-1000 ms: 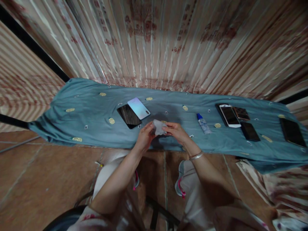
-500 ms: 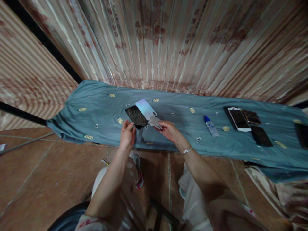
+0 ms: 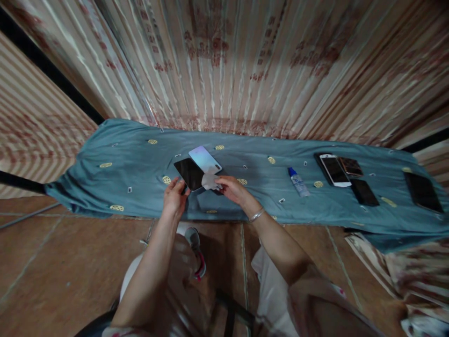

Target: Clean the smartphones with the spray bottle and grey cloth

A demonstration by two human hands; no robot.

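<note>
A dark-screened phone [image 3: 189, 173] is tilted in front of me, its near edge gripped by the fingers of my left hand [image 3: 174, 196]. My right hand [image 3: 233, 188] pinches a crumpled pale cloth [image 3: 211, 180], which touches or overlaps the phone's right end; exact contact is hard to make out. Just behind lies a second phone [image 3: 204, 159] with a shiny blue-lilac back, its near corner partly covered by the cloth.
A blue-green patterned cloth [image 3: 245, 201] covers the long table. To the right are a blue-capped clear bottle [image 3: 299, 182], a white-framed phone [image 3: 335, 170], a dark wallet-like item [image 3: 365, 192], a brownish flat case [image 3: 351, 166] and a black tablet-like slab [image 3: 423, 192]. A curtain [image 3: 217, 70] hangs behind.
The cloth in my right hand has shifted slightly against the phone's right end. My left hand keeps its grip. The whole view has swung a little, so the table things appear further left.
</note>
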